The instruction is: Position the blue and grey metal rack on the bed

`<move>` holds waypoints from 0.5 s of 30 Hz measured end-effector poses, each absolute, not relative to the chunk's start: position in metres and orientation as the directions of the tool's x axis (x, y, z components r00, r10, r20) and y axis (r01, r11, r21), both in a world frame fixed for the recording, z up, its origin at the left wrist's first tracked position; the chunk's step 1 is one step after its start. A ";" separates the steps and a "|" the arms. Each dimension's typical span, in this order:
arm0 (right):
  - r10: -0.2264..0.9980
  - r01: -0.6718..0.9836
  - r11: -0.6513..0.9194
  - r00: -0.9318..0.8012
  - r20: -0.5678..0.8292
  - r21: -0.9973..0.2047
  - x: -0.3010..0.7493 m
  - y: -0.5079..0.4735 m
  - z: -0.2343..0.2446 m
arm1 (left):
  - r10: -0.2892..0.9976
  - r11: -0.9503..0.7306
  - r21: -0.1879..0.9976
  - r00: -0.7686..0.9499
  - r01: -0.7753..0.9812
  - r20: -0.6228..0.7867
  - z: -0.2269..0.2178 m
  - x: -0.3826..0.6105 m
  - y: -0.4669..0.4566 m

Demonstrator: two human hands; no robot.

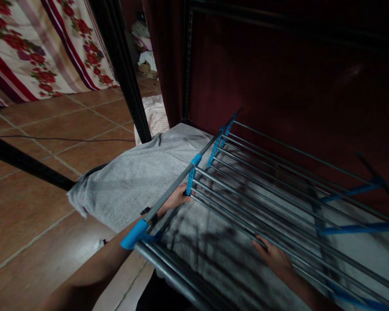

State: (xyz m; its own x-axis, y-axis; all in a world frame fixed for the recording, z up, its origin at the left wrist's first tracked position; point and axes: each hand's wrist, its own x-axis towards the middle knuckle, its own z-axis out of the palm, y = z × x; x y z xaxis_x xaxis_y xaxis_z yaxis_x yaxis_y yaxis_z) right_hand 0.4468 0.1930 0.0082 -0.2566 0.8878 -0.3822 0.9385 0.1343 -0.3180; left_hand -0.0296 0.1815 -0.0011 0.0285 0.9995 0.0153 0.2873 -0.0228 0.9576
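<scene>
A folding clothes drying rack point(246, 177) with grey metal bars and blue plastic joints lies tilted over a grey blanket. My left hand point(178, 198) reaches beneath the long side rail and is closed around the rack at a blue bracket point(190, 181), at the end of the lowest bars. Part of its fingers is hidden behind the bracket. Further right, my right hand point(274, 255) has its fingers wrapped round the lowest bar. Near my body, a blue corner joint point(135, 234) meets thicker grey tubes point(178, 272).
The grey blanket point(132, 181) covers the surface under the rack. Dark red wooden panels point(262, 73) stand behind it. A black post point(126, 73) rises at the left, and a black cable point(68, 139) crosses the tiled floor point(29, 185). A flowered curtain point(45, 47) hangs beyond.
</scene>
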 end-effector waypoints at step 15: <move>0.588 0.709 -0.318 -0.373 -0.717 -0.629 0.487 0.115 0.235 | 0.997 0.077 0.907 -0.034 0.414 -0.069 0.011 -0.036 0.187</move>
